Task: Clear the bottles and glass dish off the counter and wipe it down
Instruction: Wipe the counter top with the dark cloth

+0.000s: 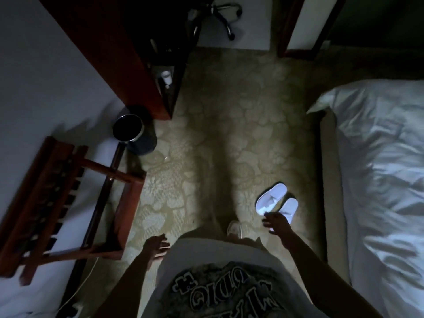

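Head view, the only 1 I have: I'm looking straight down at a dim room with patterned carpet point(229, 125), and both hands hang at the bottom of the frame on either side of the torso. The left hand point(157, 246) sits at about 7 o'clock, fingers spread loosely, holding nothing. The right hand point(276, 226) sits at about 5 o'clock, also spread wide and empty, poised just above a pair of white slippers point(277, 203). I judge the arms are simply swinging free in a walking stance, since nothing is being carried.

The task's things: I see no clear counter, bottles or glass dish. The nearest candidate is the dark wood cabinet point(110, 49) at 11 o'clock, where a small pale cup-like thing point(165, 76) sits in a recess; it is too dark to tell what it is. So I judge the clearing has not started.

Around: a metal waste bin point(130, 131) stands at 10 o'clock just beside the cabinet's foot, a wooden luggage rack point(68, 203) at 9 o'clock, a bed point(378, 180) at 3 o'clock, and an office chair base point(220, 14) at 12. The carpet lane toward the cabinet lies open; the bin and slippers flank it.
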A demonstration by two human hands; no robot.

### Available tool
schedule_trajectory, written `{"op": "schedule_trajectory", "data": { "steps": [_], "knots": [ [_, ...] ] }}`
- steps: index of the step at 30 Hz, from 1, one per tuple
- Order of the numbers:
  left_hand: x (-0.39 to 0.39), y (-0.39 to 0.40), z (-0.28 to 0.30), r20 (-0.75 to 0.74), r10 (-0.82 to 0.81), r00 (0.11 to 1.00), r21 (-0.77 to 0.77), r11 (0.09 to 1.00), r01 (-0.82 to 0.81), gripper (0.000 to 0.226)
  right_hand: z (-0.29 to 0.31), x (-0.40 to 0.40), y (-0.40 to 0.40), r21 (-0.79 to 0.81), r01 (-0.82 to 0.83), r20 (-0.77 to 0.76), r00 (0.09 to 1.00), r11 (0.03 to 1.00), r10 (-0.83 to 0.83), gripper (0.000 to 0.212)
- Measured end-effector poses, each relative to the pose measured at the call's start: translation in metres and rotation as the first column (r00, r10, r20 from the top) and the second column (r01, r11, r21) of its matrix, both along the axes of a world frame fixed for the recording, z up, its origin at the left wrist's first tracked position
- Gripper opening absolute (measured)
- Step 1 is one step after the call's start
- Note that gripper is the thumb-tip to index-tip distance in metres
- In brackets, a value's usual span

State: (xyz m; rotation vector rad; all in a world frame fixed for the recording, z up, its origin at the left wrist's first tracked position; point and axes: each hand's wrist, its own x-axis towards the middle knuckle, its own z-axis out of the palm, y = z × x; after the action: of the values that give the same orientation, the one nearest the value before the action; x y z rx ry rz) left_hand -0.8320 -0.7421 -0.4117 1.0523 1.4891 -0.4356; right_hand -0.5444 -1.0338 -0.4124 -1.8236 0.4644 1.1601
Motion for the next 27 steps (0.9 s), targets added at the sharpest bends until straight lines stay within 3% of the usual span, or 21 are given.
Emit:
{"op": "schedule_trajectory", "data": {
  "steps": [6,12,18,21,27],
  "knots": [
    [0.125,0.072,0.0,0.002,0.037,0.999,-0.004,0.999,-0.037,0.039,0.014,0.157,0.102,0.064,-0.119,0.12,0.987,0.991,0.111,0.016],
    [0.302,0.173,-0.014,0.05,-0.076,0.996,-0.017,0.997,0.076,0.023,-0.005,0.243,0.14,-0.036,0.028,0.011,1.0,0.999,-0.028,0.011],
    [0.501,0.291,0.015,0.151,-0.279,0.948,0.062,0.96,0.272,0.031,-0.013,0.321,0.174,-0.116,0.203,-0.082,0.974,0.972,-0.213,0.026],
    [0.585,0.341,0.037,0.226,-0.32,0.92,0.143,0.945,0.293,0.033,-0.007,0.373,0.221,-0.14,0.254,-0.061,0.963,0.957,-0.264,0.032],
    [0.691,0.422,0.025,0.242,-0.303,0.922,0.135,0.951,0.277,0.034,-0.02,0.512,0.343,-0.094,0.176,-0.006,0.984,0.98,-0.177,0.031]
  ]
}}
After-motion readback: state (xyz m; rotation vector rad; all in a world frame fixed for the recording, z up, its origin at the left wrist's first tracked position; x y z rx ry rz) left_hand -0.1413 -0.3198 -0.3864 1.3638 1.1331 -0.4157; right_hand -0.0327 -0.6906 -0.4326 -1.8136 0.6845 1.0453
